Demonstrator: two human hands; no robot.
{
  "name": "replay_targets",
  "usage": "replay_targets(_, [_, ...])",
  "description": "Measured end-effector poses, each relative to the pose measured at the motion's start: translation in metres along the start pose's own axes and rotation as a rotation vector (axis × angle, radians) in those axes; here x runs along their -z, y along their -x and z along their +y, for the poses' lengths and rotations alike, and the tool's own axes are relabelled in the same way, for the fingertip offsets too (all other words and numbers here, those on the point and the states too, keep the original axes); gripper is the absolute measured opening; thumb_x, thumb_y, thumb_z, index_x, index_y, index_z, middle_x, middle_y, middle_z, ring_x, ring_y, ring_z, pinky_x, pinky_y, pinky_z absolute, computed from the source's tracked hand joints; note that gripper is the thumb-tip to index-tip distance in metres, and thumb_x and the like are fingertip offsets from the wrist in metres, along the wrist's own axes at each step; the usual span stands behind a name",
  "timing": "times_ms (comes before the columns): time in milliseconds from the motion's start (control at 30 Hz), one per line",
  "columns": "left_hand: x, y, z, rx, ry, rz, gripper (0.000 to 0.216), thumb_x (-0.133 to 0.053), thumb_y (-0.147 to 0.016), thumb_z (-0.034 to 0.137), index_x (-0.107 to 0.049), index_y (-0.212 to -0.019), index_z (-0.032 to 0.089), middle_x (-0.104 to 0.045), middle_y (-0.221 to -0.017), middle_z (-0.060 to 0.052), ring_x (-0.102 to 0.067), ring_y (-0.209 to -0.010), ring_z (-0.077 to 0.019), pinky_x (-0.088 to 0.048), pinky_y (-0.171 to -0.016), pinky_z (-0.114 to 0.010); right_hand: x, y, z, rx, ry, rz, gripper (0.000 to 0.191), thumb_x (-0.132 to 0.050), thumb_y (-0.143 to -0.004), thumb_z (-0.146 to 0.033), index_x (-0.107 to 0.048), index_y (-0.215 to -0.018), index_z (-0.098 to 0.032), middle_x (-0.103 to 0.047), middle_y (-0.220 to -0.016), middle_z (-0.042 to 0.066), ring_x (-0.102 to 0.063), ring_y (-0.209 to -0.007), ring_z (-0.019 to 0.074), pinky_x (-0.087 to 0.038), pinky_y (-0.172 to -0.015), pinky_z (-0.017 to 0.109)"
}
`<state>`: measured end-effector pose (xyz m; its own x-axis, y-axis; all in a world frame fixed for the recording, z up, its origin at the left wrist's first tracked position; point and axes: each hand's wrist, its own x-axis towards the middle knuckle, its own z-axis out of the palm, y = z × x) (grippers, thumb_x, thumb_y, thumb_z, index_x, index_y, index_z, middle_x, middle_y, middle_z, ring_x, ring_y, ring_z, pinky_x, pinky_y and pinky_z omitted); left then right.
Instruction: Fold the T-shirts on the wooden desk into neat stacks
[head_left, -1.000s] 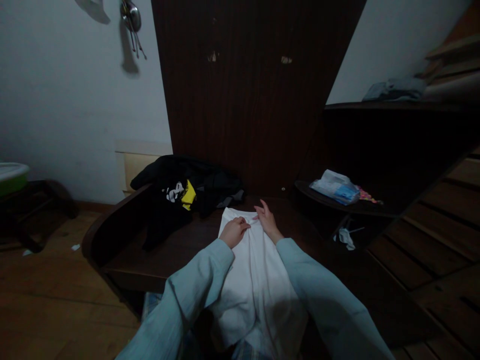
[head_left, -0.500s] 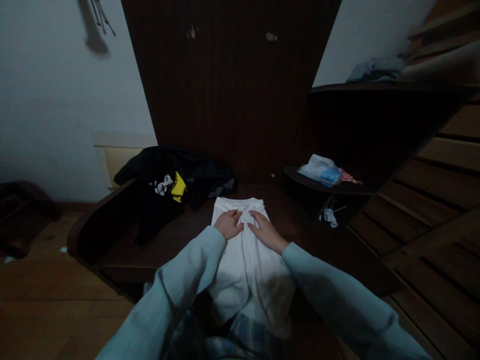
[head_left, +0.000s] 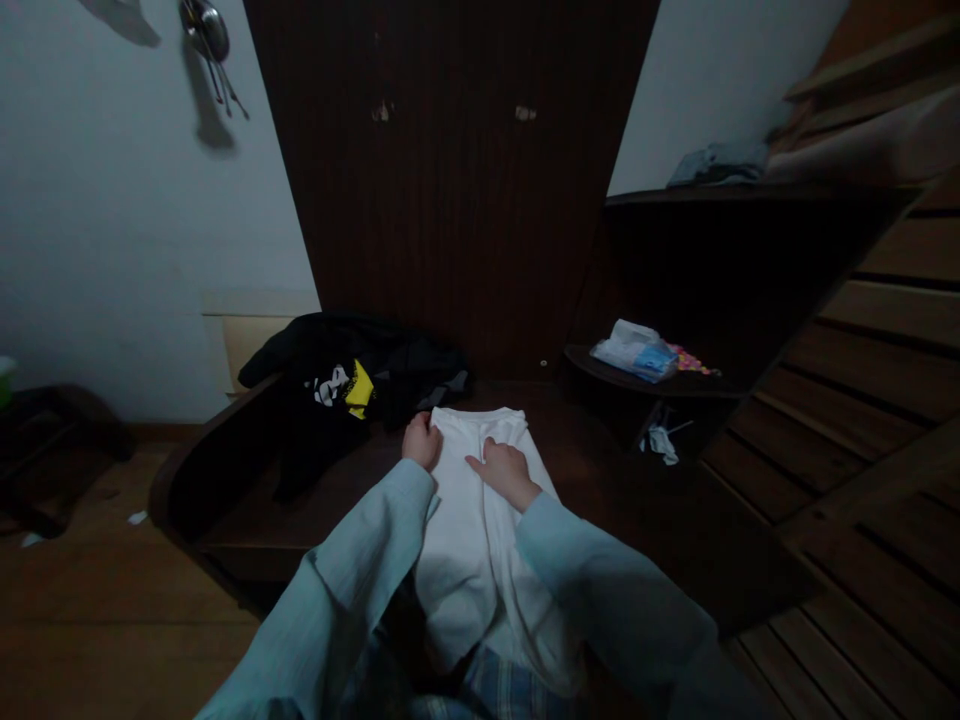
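Observation:
A white garment [head_left: 457, 520] lies lengthwise on the dark wooden bench top, its straight band-like end farthest from me and its near end hanging over my lap in loose folds. I cannot tell whether it is a shirt or trousers. My left hand [head_left: 421, 442] is closed on its far left edge, fingers bent around the cloth. On the upper right part of the garment, my right hand [head_left: 506, 472] rests with its thumb apart from the fingers, pressing the fabric near a lengthwise crease.
Black clothing [head_left: 352, 350] with a yellow print is heaped at the bench's left end. To the right, a corner shelf [head_left: 600, 372] bears a plastic packet [head_left: 636, 352]. Slatted wood [head_left: 862, 420] stands at far right, a dark panel [head_left: 450, 220] behind.
My left hand has moved from the middle of the garment out to its left edge and closed there. My right hand has shifted slightly left and down. The view has tilted up a little.

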<state>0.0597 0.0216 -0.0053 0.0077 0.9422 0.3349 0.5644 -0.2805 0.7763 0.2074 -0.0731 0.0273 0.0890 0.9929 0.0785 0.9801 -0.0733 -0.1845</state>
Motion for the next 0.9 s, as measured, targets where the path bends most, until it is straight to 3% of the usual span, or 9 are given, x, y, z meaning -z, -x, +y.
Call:
replay_targets(167, [-0.001, -0.022, -0.013, 0.011, 0.105, -0.052, 0.022, -0.053, -0.071, 0.015, -0.057, -0.093, 0.016, -0.065, -0.086, -0.007, -0.06, -0.087, -0.0189, -0.044, -0.082, -0.031, -0.01, -0.006, 0.006, 0.01, -0.076, 0.016, 0.022, -0.045, -0.08, -0.036, -0.059, -0.079, -0.019, -0.065, -0.081, 0.005, -0.06, -0.078, 0.0177, -0.035, -0.061, 0.024])
replay_targets(400, [-0.016, -0.049, -0.017, 0.065, 0.27, -0.009, 0.02, -0.057, -0.067, 0.016, -0.056, -0.087, 0.013, -0.056, -0.062, 0.003, -0.057, -0.06, -0.0108, -0.046, -0.059, -0.022, -0.015, -0.006, 0.008, 0.041, -0.05, 0.044, 0.021, -0.041, -0.082, -0.033, -0.058, -0.079, -0.02, -0.065, -0.078, 0.004, -0.06, -0.075, 0.0168, -0.035, -0.06, 0.023])
replay_targets(533, [-0.018, -0.053, -0.017, 0.085, 0.29, 0.038, 0.021, -0.059, -0.064, 0.016, -0.055, -0.085, 0.013, -0.051, -0.059, 0.005, -0.052, -0.054, -0.0088, -0.044, -0.055, -0.02, -0.015, -0.007, 0.007, 0.048, -0.013, 0.022, 0.022, -0.039, -0.083, -0.032, -0.057, -0.084, -0.02, -0.065, -0.08, 0.005, -0.06, -0.077, 0.0178, -0.037, -0.062, 0.024])
replay_targets(700, [-0.006, -0.029, -0.015, 0.088, 0.232, -0.011, 0.045, -0.063, -0.063, 0.02, -0.051, -0.106, 0.013, -0.06, -0.078, -0.002, -0.057, -0.064, -0.0123, -0.046, -0.065, -0.026, -0.01, -0.004, 0.002, 0.076, 0.055, -0.012, 0.024, -0.035, -0.085, -0.027, -0.053, -0.096, -0.016, -0.065, -0.086, 0.01, -0.061, -0.081, 0.0216, -0.041, -0.066, 0.029])
replay_targets(800, [0.015, 0.002, -0.012, 0.016, 0.152, -0.202, 0.065, -0.062, -0.066, 0.027, -0.038, -0.125, 0.015, -0.063, -0.097, -0.008, -0.061, -0.079, -0.0181, -0.047, -0.075, -0.031, -0.007, 0.003, -0.004, 0.071, 0.059, -0.012, 0.028, -0.036, -0.085, -0.032, -0.05, -0.099, -0.012, -0.063, -0.089, 0.014, -0.061, -0.083, 0.024, -0.042, -0.068, 0.032])
replay_targets(900, [0.045, 0.04, -0.007, -0.1, 0.131, -0.376, 0.07, -0.058, -0.07, 0.032, -0.029, -0.133, 0.018, -0.058, -0.115, -0.009, -0.059, -0.094, -0.0209, -0.045, -0.084, -0.033, -0.005, 0.017, -0.01, 0.049, 0.051, 0.037, 0.035, -0.04, -0.082, -0.038, -0.049, -0.1, -0.01, -0.059, -0.096, 0.017, -0.058, -0.088, 0.026, -0.043, -0.071, 0.033])
